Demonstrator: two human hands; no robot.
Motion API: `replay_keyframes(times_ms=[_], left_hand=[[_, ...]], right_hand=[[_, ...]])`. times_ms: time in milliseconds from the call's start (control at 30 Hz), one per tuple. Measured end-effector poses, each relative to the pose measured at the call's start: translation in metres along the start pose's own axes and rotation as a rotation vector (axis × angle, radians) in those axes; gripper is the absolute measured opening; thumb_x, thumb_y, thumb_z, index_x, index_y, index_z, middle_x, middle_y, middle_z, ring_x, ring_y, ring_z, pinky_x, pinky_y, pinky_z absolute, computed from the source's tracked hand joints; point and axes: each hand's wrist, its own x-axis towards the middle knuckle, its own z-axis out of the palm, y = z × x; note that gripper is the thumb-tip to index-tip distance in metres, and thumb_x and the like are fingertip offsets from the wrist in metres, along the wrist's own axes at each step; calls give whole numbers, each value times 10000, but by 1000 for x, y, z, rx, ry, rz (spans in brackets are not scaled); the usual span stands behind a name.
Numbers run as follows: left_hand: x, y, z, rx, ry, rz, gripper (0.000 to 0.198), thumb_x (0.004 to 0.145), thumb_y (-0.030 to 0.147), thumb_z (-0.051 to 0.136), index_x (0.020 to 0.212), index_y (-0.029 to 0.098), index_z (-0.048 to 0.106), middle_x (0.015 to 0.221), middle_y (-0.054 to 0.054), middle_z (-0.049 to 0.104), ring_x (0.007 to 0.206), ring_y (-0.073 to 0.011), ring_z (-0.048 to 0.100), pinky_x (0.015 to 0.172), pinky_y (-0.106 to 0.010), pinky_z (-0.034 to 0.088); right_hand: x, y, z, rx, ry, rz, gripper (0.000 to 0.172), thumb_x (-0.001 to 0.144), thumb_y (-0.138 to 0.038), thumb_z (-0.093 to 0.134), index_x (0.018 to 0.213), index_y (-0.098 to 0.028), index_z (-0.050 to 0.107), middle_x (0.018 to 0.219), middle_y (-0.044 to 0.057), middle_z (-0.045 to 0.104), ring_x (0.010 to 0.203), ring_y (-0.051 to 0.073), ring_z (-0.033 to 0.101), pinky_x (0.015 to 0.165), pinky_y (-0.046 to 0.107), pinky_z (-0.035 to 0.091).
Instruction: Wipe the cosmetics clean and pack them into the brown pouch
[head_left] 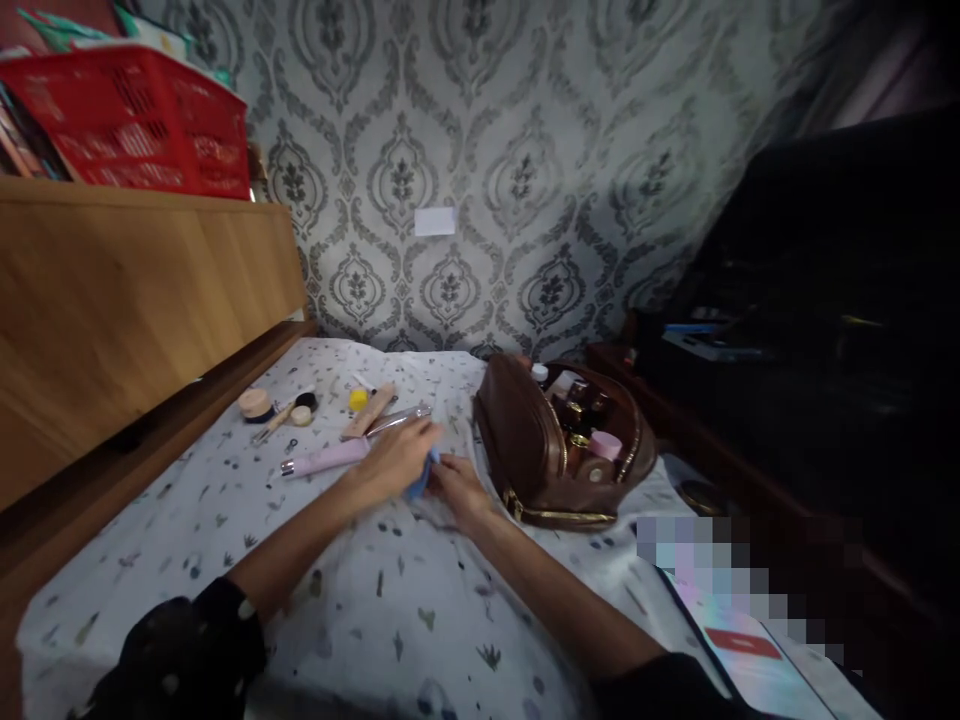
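Observation:
My left hand (pixel 399 455) and my right hand (pixel 461 490) meet over the patterned white cloth (pixel 390 590). Between them is a small blue piece (pixel 420 482), thin and cloth-like, mostly hidden by the fingers. The right fingers pinch its edge; the left fingers curl over it, blurred by motion. Close to the left hand lie a pink tube (pixel 322 460), a shiny slim tube (pixel 401 418) and a beige tube (pixel 375 408). Right of my hands stands a brown cosmetic bag (pixel 517 430), unzipped, with bottles and a pink-lidded jar (pixel 604 446) inside.
Farther left are a beige-lidded jar (pixel 256 404), a brush (pixel 271 424), a small cream pot (pixel 301 415) and a yellow lid (pixel 358 399). A wooden cabinet (pixel 142 300) bearing a red basket (pixel 172 120) borders the left. A lit phone (pixel 742 640) lies at the lower right.

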Motion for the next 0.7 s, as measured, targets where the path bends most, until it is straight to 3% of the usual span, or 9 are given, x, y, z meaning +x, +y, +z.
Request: replay_keyframes(times_ms=[67, 133, 233, 300, 433, 533, 633, 700], left_hand=[[10, -32, 13, 17, 26, -143, 307, 921, 56, 460, 1173, 137, 616, 1171, -139, 652, 1133, -257, 587, 981, -417, 500], [16, -53, 25, 24, 25, -251, 256, 945, 134, 519, 1181, 130, 620, 1208, -148, 635, 1138, -257, 591, 988, -441, 501], [22, -69, 42, 17, -2, -348, 342, 941, 336, 615, 1233, 160, 592, 1254, -108, 612, 1086, -240, 625, 920, -459, 545], [26, -72, 50, -2, -14, -379, 374, 936, 379, 621, 1240, 165, 586, 1248, -98, 613, 1064, -234, 634, 895, -458, 557], [33, -75, 45, -72, 10, -391, 259, 962, 256, 563, 1202, 178, 624, 1197, -83, 654, 1061, -208, 641, 936, -408, 540], [33, -83, 34, -88, 65, -441, 333, 950, 115, 468, 1224, 214, 630, 1214, -68, 668, 1150, -211, 611, 997, -358, 502], [27, -95, 28, -62, 82, -542, 329, 941, 150, 510, 1253, 192, 605, 1267, -115, 634, 1225, -286, 561, 1004, -448, 491], [22, -104, 29, -61, 49, -601, 322, 945, 251, 579, 1256, 171, 590, 1270, -126, 615, 1171, -286, 589, 960, -483, 516]], right_hand=[[2, 2, 8, 198, 62, 159, 508, 994, -411, 271, 712, -169, 617, 623, 88, 651, 588, 205, 643, 551, 311, 525], [-1, 4, 10, 293, 92, 219, 540, 964, -502, 268, 680, -178, 594, 639, 93, 667, 585, 198, 644, 576, 313, 534], [-8, 5, 8, 432, 101, 285, 530, 879, -625, 395, 645, -190, 586, 635, 87, 674, 587, 198, 637, 604, 317, 533], [-11, 6, 5, 496, 100, 312, 525, 843, -652, 449, 642, -191, 597, 646, 85, 680, 597, 197, 633, 618, 318, 529], [-11, 4, 3, 620, 93, 354, 504, 785, -663, 537, 620, -193, 609, 638, 74, 675, 593, 188, 611, 635, 316, 515], [-11, 3, 4, 653, 75, 353, 501, 765, -664, 565, 607, -190, 606, 643, 81, 682, 570, 178, 593, 624, 314, 506], [-11, 4, 5, 651, 83, 355, 506, 772, -664, 556, 605, -188, 589, 650, 88, 687, 561, 175, 593, 607, 310, 501], [-12, 6, 5, 643, 98, 363, 495, 777, -655, 555, 617, -187, 582, 651, 84, 683, 572, 180, 605, 602, 307, 503]])
